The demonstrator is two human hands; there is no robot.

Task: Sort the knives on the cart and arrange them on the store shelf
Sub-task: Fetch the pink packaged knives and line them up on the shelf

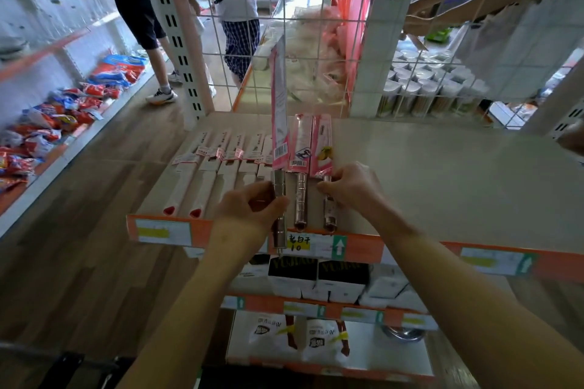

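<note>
My left hand [252, 205] grips the steel handle of a knife in a pink sleeve [279, 110], which stands tilted up over the shelf [442, 174]. Two more pink-sleeved knives lie flat beside it: the middle knife [301, 167] and the right knife [323, 148]. My right hand [350, 188] pinches the right knife at the top of its handle. A row of several white-packaged knives [218, 164] lies on the shelf's left part.
A wire grid [363, 50] backs the shelf. Orange price rail [357, 248] runs along the front edge, with boxed goods on lower shelves [316, 281]. Two people [139, 9] stand in the aisle at back left. Snack bags [63, 117] lie on a low left shelf.
</note>
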